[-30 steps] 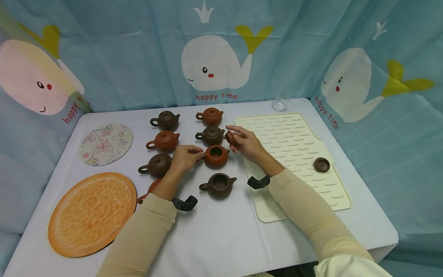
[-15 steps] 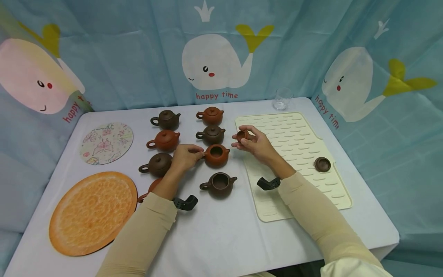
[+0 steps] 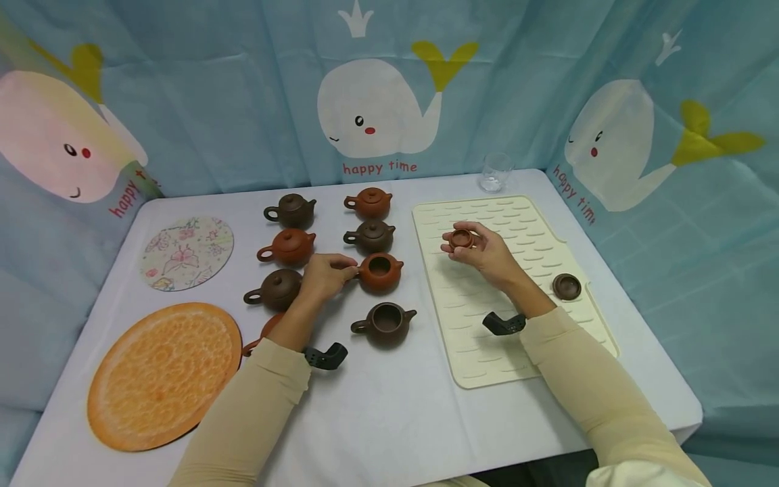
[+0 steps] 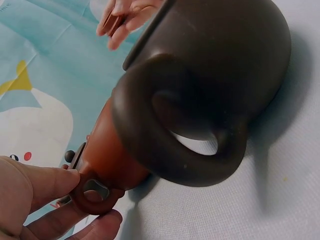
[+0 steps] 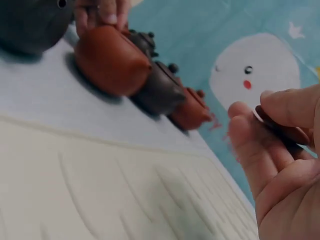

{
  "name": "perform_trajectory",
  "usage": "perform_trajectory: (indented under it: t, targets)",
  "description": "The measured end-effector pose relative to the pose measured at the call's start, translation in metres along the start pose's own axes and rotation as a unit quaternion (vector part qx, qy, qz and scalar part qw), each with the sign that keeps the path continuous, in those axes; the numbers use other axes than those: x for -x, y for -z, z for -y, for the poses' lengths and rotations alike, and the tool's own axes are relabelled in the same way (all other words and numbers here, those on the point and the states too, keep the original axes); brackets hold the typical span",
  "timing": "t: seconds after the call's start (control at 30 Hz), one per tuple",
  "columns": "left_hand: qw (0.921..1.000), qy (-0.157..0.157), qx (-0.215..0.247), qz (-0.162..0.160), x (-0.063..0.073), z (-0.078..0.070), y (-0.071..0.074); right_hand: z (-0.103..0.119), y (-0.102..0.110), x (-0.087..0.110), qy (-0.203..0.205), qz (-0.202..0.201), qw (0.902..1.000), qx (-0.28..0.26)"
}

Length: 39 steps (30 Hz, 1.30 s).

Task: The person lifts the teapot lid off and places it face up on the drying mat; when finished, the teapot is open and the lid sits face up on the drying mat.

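My left hand point(image 3: 327, 276) pinches the ring handle of a lidless red-brown teapot point(image 3: 380, 273) between thumb and fingers; the left wrist view shows that handle point(image 4: 92, 197) close up. The pot stands on the white table with its round mouth uncovered. Over the cream drying mat point(image 3: 462, 352), my right hand point(image 3: 489, 257) holds a small red-brown teapot lid point(image 3: 461, 239), its hollow underside turned up. In the right wrist view the lid point(image 5: 282, 127) sits between thumb and fingers. Nearer me is a dark brown teapot point(image 3: 387, 325), also lidless. A dark lid point(image 3: 567, 287) lies upturned on the mat's right side.
Behind the held pot stand a lidded dark teapot point(image 3: 374, 237) and a lidded red one point(image 3: 372, 203). Several more teapots point(image 3: 286, 247) line up to the left, partly behind my left arm. Round mats point(image 3: 164, 375) lie far left. A clear glass point(image 3: 496, 173) stands at the back.
My right hand has carried the red-brown lid from beside the pots rightward over the drying mat, turning its underside up. The left hand has stayed on the pot's handle.
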<state>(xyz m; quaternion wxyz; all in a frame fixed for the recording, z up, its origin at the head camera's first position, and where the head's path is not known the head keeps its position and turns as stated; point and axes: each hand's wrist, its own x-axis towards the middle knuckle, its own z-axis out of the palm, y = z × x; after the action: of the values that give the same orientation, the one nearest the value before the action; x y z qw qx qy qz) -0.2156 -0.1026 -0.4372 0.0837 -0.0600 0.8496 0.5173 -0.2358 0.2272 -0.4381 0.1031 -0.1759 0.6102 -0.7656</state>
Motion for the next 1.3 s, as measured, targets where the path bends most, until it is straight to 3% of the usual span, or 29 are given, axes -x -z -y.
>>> perform_trajectory:
  t: [0.33, 0.7, 0.97, 1.13, 1.2, 1.3]
  targets:
    - [0.9999, 0.008, -0.004, -0.005, -0.001, 0.001, -0.001, 0.025, 0.038, 0.018, 0.019, -0.041, 0.9968, 0.065]
    - [1.0, -0.001, 0.003, -0.007, -0.001, 0.004, 0.0, 0.04, 0.075, 0.033, 0.018, -0.128, 0.9761, 0.175]
    - [0.9998, -0.016, -0.014, -0.007, -0.002, 0.005, -0.002, 0.037, 0.099, 0.043, -0.037, -0.169, 0.9453, 0.277]
    - [0.9998, -0.013, -0.016, -0.006, -0.003, 0.005, -0.003, 0.032, 0.111, 0.044, -0.055, -0.168, 0.9351, 0.307]
    - [0.9997, -0.015, -0.016, -0.007, -0.003, 0.005, -0.003, 0.031, 0.115, 0.045, -0.066, -0.17, 0.9254, 0.332]
    - [0.9998, -0.016, -0.013, -0.003, -0.003, 0.005, -0.004, 0.03, 0.122, 0.048, -0.089, -0.177, 0.9023, 0.383]
